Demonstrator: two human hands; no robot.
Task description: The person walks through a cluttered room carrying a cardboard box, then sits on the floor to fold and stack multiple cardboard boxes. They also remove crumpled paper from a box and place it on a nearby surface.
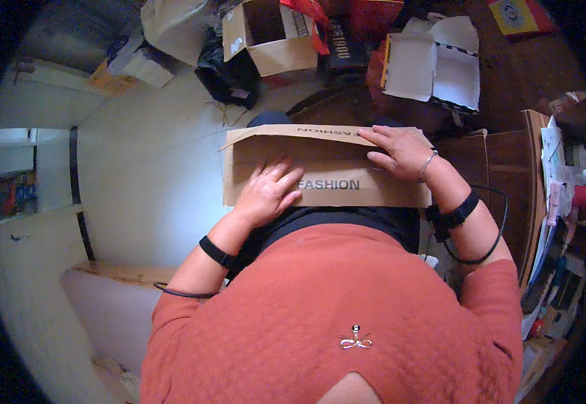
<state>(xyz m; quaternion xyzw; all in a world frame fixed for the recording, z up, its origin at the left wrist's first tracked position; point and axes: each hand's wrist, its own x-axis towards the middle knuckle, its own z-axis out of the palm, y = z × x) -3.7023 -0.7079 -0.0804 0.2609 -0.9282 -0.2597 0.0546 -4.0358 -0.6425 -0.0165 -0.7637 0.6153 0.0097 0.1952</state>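
A cardboard box (374,194) with printed lettering lies across my lap, its long opening turned up towards me. Its far flap (267,130) is lifted and bowed along the edge, leaving a dark gap behind the near flap. My left hand (270,194) rests on the left part of the near flap, fingers spread, their tips reaching to the gap and partly blurred. At the right end, my right hand (399,151) lies over the box. Its fingers touch the far flap, and the thumb and fingers stand apart. The inside of the box is mostly hidden.
Beyond my knees stand an open cardboard carton (285,55), a black plastic bag (227,76) and an open white-lined box (432,70). A wooden cabinet (507,166) is close on my right. A cable (505,217) loops beside my right forearm.
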